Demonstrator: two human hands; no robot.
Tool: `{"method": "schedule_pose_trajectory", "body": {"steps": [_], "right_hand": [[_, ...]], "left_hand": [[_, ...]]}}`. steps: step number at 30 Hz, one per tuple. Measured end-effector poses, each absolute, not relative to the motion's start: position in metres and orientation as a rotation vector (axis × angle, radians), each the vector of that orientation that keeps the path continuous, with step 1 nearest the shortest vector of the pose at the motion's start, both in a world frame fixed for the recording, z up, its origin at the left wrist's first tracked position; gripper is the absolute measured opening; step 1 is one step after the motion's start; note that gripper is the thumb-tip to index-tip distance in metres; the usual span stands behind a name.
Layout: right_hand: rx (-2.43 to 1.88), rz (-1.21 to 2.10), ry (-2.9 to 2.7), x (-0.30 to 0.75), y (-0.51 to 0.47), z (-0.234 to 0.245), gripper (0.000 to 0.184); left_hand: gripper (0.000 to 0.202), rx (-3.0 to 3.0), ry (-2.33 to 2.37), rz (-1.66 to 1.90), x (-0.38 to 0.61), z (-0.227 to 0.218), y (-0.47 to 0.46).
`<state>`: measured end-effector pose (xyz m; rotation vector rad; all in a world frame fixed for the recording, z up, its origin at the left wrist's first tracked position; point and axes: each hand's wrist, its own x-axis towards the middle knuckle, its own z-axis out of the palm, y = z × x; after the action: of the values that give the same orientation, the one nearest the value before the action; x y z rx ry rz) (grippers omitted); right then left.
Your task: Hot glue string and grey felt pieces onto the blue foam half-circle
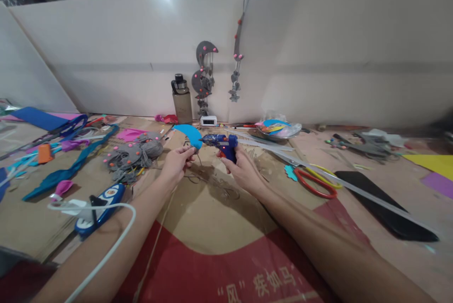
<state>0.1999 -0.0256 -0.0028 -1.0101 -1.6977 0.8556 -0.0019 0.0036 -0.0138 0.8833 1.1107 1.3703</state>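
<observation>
Pinched in my left hand [178,165] is a blue crescent cutout [191,134], held above the cardboard sheet [212,227]. My right hand [244,168] is wrapped round the grip of a dark blue glue gun [226,143]. The gun's nozzle points left and meets or nearly meets the crescent's lower right edge; whether they touch I cannot tell. A thin dark strand hangs just below the crescent by my left fingertips. Part of the gun's handle is hidden by my right fingers.
Right of my hands lie scissors [314,182], a black flat case [385,206] and a dish of cutouts [279,130]. Grey yarn pieces [136,154] and a blue power strip [101,211] with a white cable are on the left. A bottle [182,102] stands behind, near hanging moon ornaments [203,76].
</observation>
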Motion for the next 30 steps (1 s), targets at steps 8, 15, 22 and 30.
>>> {"method": "schedule_pose_trajectory", "body": {"steps": [8,15,22,30], "right_hand": [[-1.068,0.8,-1.832,0.199,-0.024,-0.009,0.022],[-1.086,0.642,-1.896,0.198,-0.031,0.0,0.025],[-1.13,0.681,-1.911,0.197,-0.031,-0.004,0.021],[-1.151,0.617,-1.926,0.197,-0.032,-0.005,0.026]], "left_hand": [[0.029,0.887,1.145,1.352,0.003,-0.012,0.001],[0.029,0.925,1.17,1.352,0.007,-0.01,-0.002],[0.029,0.941,1.201,1.34,0.008,-0.009,-0.003],[0.032,0.97,1.206,1.362,0.006,-0.008,-0.003]]}}
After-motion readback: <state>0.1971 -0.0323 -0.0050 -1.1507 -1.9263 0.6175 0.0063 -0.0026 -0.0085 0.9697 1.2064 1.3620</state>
